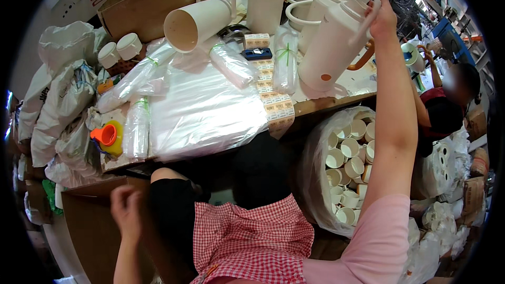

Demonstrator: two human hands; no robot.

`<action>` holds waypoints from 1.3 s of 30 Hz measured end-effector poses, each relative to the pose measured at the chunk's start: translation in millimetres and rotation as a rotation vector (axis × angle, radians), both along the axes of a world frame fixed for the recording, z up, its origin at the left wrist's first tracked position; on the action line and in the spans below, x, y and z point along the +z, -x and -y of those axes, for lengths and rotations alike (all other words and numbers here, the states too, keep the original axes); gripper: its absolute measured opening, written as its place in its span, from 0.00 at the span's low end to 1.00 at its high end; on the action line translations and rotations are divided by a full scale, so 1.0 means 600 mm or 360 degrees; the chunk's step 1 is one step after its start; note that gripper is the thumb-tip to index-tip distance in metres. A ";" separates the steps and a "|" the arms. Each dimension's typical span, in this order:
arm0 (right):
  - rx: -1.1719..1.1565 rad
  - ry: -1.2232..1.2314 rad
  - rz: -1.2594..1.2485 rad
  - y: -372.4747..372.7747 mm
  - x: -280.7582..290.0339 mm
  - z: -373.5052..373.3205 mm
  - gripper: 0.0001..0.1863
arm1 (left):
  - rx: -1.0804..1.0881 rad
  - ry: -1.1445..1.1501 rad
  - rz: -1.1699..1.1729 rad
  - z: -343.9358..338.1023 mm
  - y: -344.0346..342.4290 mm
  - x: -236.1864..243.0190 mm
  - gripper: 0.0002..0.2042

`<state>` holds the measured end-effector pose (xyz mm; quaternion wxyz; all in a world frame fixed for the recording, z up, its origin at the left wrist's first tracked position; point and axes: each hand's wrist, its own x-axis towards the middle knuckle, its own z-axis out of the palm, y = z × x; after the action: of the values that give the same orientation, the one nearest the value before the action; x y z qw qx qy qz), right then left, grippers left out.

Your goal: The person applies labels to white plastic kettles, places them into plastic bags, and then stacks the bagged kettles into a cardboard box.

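Observation:
My right hand (384, 20) reaches to the far right of the table, its fingers wrapped round the handle of a tall white jug (327, 52). The jug leans slightly, and a round brown mark shows low on its side. My left hand (127, 211) is at the lower left above an open cardboard box (87, 223), away from the table; motion blurs its fingers. Between the hands lies a stack of clear plastic bags (205, 113), with a strip of printed labels (277, 106) along its right side. Another white jug (202, 21) lies on its side behind the stack.
More white jugs (264, 2) stand at the back. A plastic-lined container (314, 179) full of white cups stands below the table's right edge. A yellow tub with an orange top (109, 138) sits at the front left corner. Another person (447, 108) works at the right.

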<state>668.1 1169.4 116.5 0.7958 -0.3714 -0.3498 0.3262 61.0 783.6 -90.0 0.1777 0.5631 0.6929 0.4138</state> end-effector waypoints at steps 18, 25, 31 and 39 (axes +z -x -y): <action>0.1999 0.0017 0.2210 0.451 -0.306 0.678 0.19 | -0.0832 0.1212 0.1635 -0.184 -0.144 -0.105 0.34; 0.1281 0.0445 0.1242 0.370 -0.387 0.607 0.11 | -0.0312 0.0697 0.1004 -0.061 -0.139 -0.029 0.22; -0.0393 0.1645 0.1653 -0.108 -0.637 0.564 0.22 | -0.0122 0.0492 0.1480 -0.011 -0.195 -0.035 0.28; 0.0581 0.2720 0.2476 -0.071 -0.881 0.681 0.30 | -0.0665 0.0451 0.1399 0.034 -0.248 0.059 0.33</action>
<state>710.6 760.6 -412.0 -0.2002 -0.8296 -0.4576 0.2497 210.1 763.5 -54.3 0.6062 0.4327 0.4743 0.4693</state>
